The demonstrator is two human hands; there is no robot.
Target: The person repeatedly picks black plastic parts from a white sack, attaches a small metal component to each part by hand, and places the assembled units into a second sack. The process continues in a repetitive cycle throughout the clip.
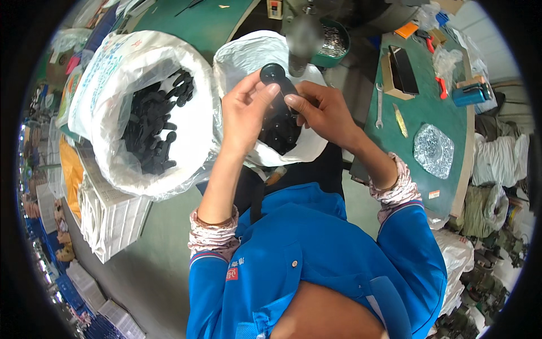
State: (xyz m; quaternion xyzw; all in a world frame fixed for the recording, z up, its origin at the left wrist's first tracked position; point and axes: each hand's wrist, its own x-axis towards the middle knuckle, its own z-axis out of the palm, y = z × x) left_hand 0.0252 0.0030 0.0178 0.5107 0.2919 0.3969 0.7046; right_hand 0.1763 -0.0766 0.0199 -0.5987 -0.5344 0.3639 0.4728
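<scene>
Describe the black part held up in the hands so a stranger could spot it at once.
Start at the big white sack of black parts on the left, then move right to the raised hands. Pinched between left hand and right hand is a black part with a round disc head, the only one lifted clear of the sacks.

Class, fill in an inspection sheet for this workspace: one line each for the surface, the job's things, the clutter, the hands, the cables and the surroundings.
Surface: green worktable on the right, partly covered with tools.
Job's things: round black disc held up over a white bag of black parts; a larger white sack of black parts stands to the left.
Clutter: wrench, crumpled foil dish, blue box, black tray, green tub of small metal parts.
Hands: left hand pinches the disc by its edge; right hand has its fingertips just below the disc, on a black part.
Cables: nothing seen.
Surroundings: white crates on the grey floor, bundles at right.
</scene>
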